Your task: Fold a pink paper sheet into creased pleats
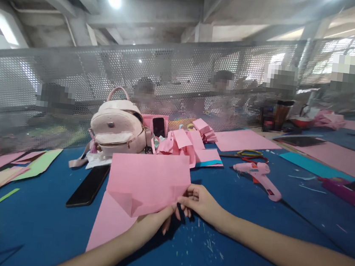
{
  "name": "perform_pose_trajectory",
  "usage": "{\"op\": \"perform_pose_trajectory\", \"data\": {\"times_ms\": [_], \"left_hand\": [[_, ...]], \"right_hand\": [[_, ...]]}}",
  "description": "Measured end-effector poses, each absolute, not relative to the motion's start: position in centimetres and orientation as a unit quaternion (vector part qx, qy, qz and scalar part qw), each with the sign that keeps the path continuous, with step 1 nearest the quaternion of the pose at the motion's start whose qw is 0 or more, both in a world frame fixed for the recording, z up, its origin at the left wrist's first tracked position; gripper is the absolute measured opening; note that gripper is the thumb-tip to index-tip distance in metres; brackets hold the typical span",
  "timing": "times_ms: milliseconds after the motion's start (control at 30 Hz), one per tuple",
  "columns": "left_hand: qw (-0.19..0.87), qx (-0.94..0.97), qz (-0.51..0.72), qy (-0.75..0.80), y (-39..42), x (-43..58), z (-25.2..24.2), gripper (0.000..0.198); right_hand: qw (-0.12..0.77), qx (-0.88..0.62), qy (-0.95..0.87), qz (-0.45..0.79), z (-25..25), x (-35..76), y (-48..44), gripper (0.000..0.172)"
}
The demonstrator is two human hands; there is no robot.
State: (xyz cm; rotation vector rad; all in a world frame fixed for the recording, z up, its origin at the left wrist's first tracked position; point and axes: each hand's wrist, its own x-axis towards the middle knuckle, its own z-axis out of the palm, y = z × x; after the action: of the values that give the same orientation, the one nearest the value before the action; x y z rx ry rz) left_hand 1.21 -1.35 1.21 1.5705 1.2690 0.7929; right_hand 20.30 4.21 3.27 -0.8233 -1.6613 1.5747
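Observation:
A pink sheet of paper (151,181) is raised off the blue table, its lower left corner bent over. My right hand (199,204) pinches the sheet's lower right corner between thumb and fingers. Under the bottom edge, my left hand (156,224) grips the same sheet, with some of its fingers curled out of sight behind the paper. Another pink sheet (111,223) lies beneath, beside my left wrist. To the right of my right hand rests a pink glue gun (260,176), with its cord trailing towards my forearm.
A black phone (89,187) and a pale pink backpack (119,126) stand left of the sheet. Folded pink pieces (179,144), scissors (245,155) and a blue strip (321,168) lie behind. A purple tool (347,190) is at right. Beyond a perforated metal screen (178,73) sit other people.

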Motion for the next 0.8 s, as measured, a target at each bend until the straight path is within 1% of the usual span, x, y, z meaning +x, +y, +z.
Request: {"op": "perform_pose_trajectory", "data": {"times_ms": [133,300,433,500,600,700,800], "left_hand": [[0.483,0.634,0.340,0.498,-1.4,1.2,1.7,0.049],[0.499,0.618,0.358,0.491,-1.6,1.3,2.7,0.048],[0.507,0.604,0.369,0.492,-2.1,1.2,3.3,0.049],[0.509,0.601,0.371,0.492,-2.2,1.1,3.4,0.050],[0.510,0.603,0.372,0.488,-2.1,1.0,3.2,0.052],[0.510,0.610,0.364,0.485,-1.9,0.9,2.6,0.055],[0.512,0.623,0.347,0.479,-1.6,0.7,1.8,0.051]], "right_hand": [[0.377,-0.330,-0.618,0.606,3.6,20.4,4.4,0.040],[0.400,-0.331,-0.600,0.609,4.3,21.1,5.0,0.041],[0.462,-0.353,-0.568,0.582,4.7,22.9,6.7,0.040],[0.479,-0.360,-0.565,0.568,4.9,23.5,7.1,0.040],[0.457,-0.351,-0.585,0.571,5.0,23.1,6.5,0.039],[0.398,-0.328,-0.616,0.595,4.9,21.9,5.2,0.041],[0.362,-0.316,-0.637,0.603,4.6,21.3,4.4,0.038]]}}
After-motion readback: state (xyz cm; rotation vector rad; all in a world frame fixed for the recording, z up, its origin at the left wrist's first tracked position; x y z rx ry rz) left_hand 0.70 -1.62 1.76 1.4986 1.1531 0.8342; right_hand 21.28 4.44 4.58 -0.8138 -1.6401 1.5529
